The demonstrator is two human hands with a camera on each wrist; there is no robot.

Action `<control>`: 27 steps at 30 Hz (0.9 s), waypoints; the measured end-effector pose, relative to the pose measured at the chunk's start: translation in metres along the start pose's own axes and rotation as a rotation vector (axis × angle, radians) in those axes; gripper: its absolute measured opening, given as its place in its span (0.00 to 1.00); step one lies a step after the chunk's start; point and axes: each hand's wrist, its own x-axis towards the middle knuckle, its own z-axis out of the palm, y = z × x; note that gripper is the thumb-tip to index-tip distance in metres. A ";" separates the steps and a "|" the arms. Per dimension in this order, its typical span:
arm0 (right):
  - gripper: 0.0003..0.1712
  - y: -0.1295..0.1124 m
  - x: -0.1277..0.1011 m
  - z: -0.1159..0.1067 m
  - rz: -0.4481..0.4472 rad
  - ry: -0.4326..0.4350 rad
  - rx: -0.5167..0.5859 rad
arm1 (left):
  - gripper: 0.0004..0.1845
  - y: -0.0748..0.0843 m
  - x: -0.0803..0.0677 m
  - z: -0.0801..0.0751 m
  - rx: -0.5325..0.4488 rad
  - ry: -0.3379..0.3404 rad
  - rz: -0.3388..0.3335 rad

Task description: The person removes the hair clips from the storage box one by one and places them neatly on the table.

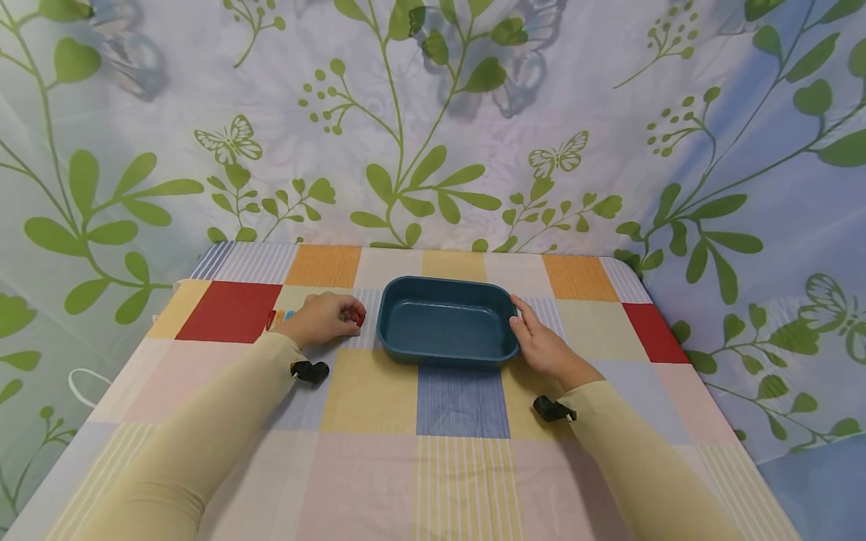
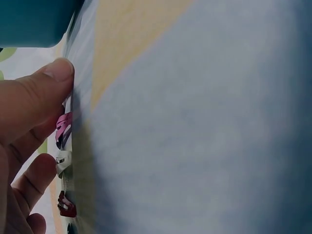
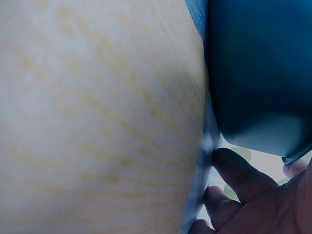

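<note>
Close in on the right hand (image 3: 253,204): its fingers (image 3: 234,175) lie low on the worktop's pale yellow and white cloth (image 3: 97,117), tips right at the base of the dark teal plastic tub (image 3: 253,73). The tub's rounded corner looms just above the fingers, one fingertip peeking past its rim.

The table has a cloth (image 1: 462,402) made of big squares. There are red squares near the far left and far right corners, orange ones along the far edge, a blue one in the middle near the front edge, and yellow, pink and striped ones all around. Behind the table and down both sides hangs a light sheet (image 1: 433,150) with green leaves and butterflies (image 1: 228,141) on it. A thin white loop (image 1: 84,376) sticks out past the left edge.
</note>
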 end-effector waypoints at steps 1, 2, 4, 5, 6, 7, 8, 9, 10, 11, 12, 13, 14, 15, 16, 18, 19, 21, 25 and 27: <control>0.35 0.000 0.000 0.000 -0.001 0.001 0.000 | 0.13 0.000 0.000 0.000 0.003 0.002 0.001; 0.35 0.000 0.000 0.000 -0.002 0.002 0.000 | 0.13 -0.001 0.000 0.000 0.007 0.006 0.002; 0.35 0.000 0.000 0.000 -0.004 0.004 0.000 | 0.14 -0.001 0.000 0.001 0.012 0.011 0.000; 0.35 0.000 0.000 0.000 -0.004 0.004 -0.001 | 0.14 -0.001 0.000 0.001 0.018 0.014 0.001; 0.35 0.000 0.000 0.000 -0.005 0.004 -0.001 | 0.14 -0.002 0.000 0.001 0.024 0.016 0.001; 0.34 0.000 0.000 0.000 -0.003 0.005 -0.001 | 0.14 -0.002 0.000 0.002 0.028 0.019 0.000; 0.34 -0.001 0.000 0.000 -0.003 0.004 -0.001 | 0.14 -0.002 -0.001 0.002 0.032 0.022 -0.001; 0.34 -0.001 0.000 0.000 -0.002 0.003 -0.002 | 0.14 -0.002 -0.001 0.002 0.035 0.023 -0.003; 0.34 -0.001 0.000 0.000 -0.001 0.003 -0.002 | 0.14 -0.002 -0.001 0.002 0.039 0.026 -0.005; 0.34 -0.001 -0.001 0.000 0.000 0.001 -0.002 | 0.14 -0.002 -0.001 0.002 0.041 0.029 -0.007; 0.34 -0.001 -0.001 0.000 0.001 -0.001 -0.002 | 0.15 -0.001 -0.001 0.002 0.047 0.031 -0.009; 0.34 -0.001 -0.001 0.000 0.003 -0.003 -0.001 | 0.15 -0.001 -0.001 0.002 0.052 0.033 -0.011; 0.34 0.000 -0.001 0.000 0.003 -0.004 0.001 | 0.16 -0.001 -0.001 0.002 0.060 0.034 -0.006; 0.34 0.000 0.000 0.001 0.004 -0.004 0.001 | 0.17 -0.001 -0.001 0.001 0.072 0.034 0.001; 0.34 0.000 0.000 0.001 0.004 -0.003 0.003 | 0.18 -0.001 -0.001 0.001 0.085 0.033 0.010; 0.34 0.001 0.000 0.001 0.002 -0.004 0.006 | 0.20 0.000 -0.001 0.000 0.100 0.015 0.028; 0.34 0.001 0.000 0.001 0.000 -0.003 0.008 | 0.22 0.000 -0.001 0.000 0.102 0.003 0.033; 0.34 0.001 0.000 0.001 -0.002 -0.003 0.009 | 0.23 0.001 0.000 -0.001 0.107 -0.026 0.038; 0.35 0.001 -0.001 0.001 -0.003 -0.004 0.011 | 0.24 0.000 0.002 -0.002 0.116 -0.067 0.031; 0.35 0.000 -0.001 0.001 -0.001 -0.002 0.012 | 0.24 0.000 0.003 -0.003 0.123 -0.073 0.030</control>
